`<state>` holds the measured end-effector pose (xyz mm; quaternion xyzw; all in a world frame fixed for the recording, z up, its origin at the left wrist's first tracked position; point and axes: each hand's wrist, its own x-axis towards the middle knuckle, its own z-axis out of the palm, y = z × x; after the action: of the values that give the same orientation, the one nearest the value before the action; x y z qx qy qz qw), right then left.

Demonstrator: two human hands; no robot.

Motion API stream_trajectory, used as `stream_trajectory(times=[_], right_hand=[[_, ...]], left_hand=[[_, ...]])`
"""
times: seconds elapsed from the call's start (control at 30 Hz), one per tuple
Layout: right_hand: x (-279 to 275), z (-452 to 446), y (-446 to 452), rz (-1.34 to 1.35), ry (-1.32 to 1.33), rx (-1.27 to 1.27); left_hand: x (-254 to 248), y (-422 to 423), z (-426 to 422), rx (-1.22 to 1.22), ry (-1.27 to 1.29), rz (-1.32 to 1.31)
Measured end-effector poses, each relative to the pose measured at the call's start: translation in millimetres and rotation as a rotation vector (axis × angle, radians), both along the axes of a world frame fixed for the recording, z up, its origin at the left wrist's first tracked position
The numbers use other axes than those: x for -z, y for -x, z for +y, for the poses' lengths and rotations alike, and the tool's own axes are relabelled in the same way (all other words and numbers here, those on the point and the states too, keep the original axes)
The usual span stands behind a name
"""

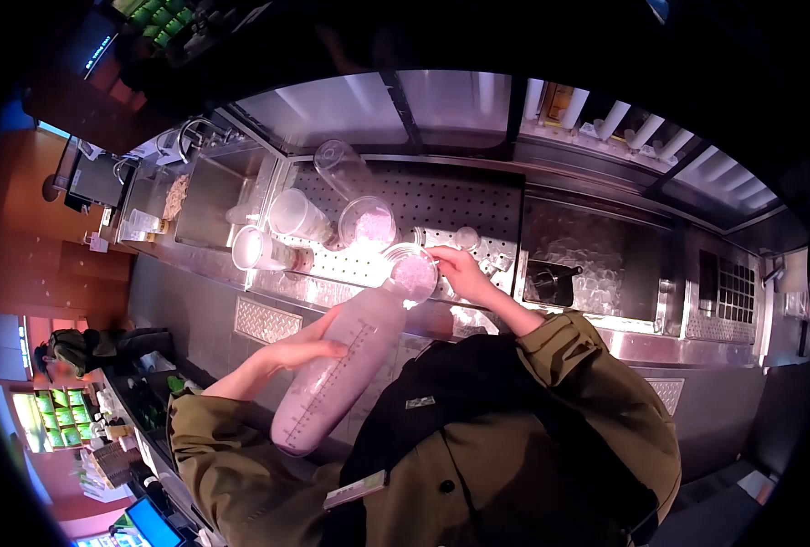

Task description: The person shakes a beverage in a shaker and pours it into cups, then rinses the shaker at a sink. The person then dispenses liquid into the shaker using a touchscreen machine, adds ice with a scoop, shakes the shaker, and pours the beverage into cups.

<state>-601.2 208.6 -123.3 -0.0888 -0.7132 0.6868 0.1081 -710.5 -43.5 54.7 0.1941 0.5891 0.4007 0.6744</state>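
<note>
My left hand (300,351) is wrapped round a large clear bottle (346,365) with measuring marks, filled with a pale pinkish-purple liquid. The bottle lies tilted, its narrow mouth at the rim of a clear cup (414,278). That cup has pinkish contents, and the fingers of my right hand (460,272) grip its side at the counter's front edge. Just behind it, a second clear cup (369,222) with similar contents stands on the perforated metal tray (437,191). Whether liquid is flowing between bottle and cup is hard to make out in the glare.
Left on the tray are two pale cups (297,215) (257,248) and a tall clear container (339,159). To the right, an ice bin (601,251) holds a black scoop holder (551,283). A metal sink (227,196) sits at the left.
</note>
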Motion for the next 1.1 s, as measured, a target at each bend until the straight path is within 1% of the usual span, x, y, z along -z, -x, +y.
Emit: stream_trajectory(times=[0.1,0.2,0.3,0.4,0.5,0.6,0.7,0.8,0.9,1.1], right_hand=[[0.2,-1.6,0.0,0.025,0.005,0.008],[-5.1,-0.8,0.4,0.022,-0.010,0.000],[4.0,-1.2,4.6,0.080,0.004,0.014],[-3.7,0.8,2.6,0.086,0.009,0.024],[-0.6,1.6,5.9,0.155,0.023,0.051],[4.5,0.8,7.7,0.202,0.031,0.066],[4.3,1.4,7.9,0.189,0.023,0.071],[3.6,0.6,7.8,0.172,0.035,0.060],[1.2,0.4,7.9,0.152,0.048,0.035],[3.5,-0.1,8.0,0.157,0.058,0.034]], left_hand=[[-5.8,-0.6,7.1,-0.011,0.018,-0.101],[-5.4,8.4,7.1,0.004,0.150,-0.146],[-9.9,16.2,14.3,-0.012,0.224,-0.135],[-29.9,20.6,26.2,-0.081,0.387,-0.209],[-41.6,30.7,32.2,0.009,0.453,-0.201],[-61.3,31.7,39.0,0.024,0.521,-0.137],[-70.5,34.0,39.5,0.058,0.529,-0.053],[-84.9,34.1,45.3,0.094,0.538,-0.034],[-86.6,32.4,44.4,0.099,0.508,-0.032],[-62.4,19.7,31.2,0.050,0.335,0.000]])
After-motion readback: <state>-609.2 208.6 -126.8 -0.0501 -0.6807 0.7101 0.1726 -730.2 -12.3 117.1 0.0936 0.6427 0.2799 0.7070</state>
